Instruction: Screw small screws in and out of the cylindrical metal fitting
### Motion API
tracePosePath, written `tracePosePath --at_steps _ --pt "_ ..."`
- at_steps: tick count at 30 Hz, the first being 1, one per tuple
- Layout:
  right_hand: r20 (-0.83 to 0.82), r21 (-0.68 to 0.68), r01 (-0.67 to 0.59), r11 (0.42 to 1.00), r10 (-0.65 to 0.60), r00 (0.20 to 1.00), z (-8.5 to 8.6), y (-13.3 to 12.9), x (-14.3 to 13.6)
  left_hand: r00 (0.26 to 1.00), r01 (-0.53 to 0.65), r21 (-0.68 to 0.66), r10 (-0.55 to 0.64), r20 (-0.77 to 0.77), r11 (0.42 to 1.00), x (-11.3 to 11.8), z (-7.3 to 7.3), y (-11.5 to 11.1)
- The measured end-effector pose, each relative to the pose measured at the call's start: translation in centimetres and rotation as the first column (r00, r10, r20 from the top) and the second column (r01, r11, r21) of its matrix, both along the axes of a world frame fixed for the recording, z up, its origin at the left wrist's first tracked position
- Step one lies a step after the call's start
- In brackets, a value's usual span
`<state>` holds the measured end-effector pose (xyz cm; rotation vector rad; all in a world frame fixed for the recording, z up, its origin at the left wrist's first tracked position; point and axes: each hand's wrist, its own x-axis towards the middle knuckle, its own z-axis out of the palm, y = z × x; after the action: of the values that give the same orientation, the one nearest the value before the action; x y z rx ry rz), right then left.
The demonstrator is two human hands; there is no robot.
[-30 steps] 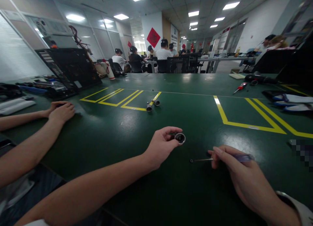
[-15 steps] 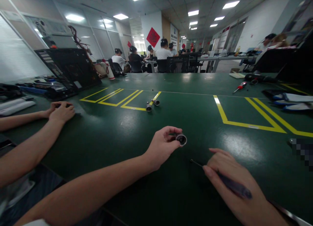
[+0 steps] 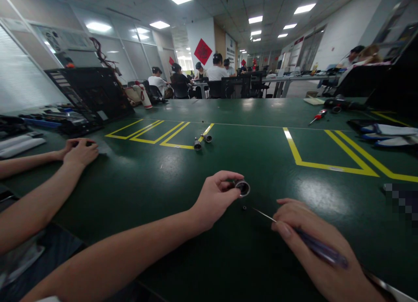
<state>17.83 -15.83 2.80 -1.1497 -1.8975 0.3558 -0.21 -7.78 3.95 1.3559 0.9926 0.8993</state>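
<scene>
My left hand (image 3: 214, 199) pinches a round metal cup-shaped part (image 3: 242, 188) between thumb and fingers, its open end facing me. Inside the rim it looks dark, and details cannot be made out. A slim screwdriver (image 3: 321, 248) with a translucent purple handle lies in my right hand (image 3: 308, 232). Its thin shaft points left, the tip free and a little below and right of the metal part. Just left of that tip shows a tiny dark ring-like piece (image 3: 244, 208), below the metal part and apart from both.
Two similar metal parts (image 3: 197, 144) stand by yellow tape on the green table (image 3: 146, 180). A co-worker's hands (image 3: 80, 151) rest at the left. A red screwdriver (image 3: 318, 117) and blue-white gloves (image 3: 392, 134) lie at the right.
The small piece that was at the screwdriver's tip is now apart from it, further left beneath the metal part. My right hand has tilted the screwdriver slightly; my left hand has hardly moved.
</scene>
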Motion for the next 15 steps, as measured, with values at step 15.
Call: tracePosePath --at_steps 15 --pt "-0.080 -0.422 0.006 0.907 -0.044 0.996 0.3 1.3 -0.2 1.000 0.018 -0.024 -0.018 -0.005 1.000 -0.2 -0.2 0.3"
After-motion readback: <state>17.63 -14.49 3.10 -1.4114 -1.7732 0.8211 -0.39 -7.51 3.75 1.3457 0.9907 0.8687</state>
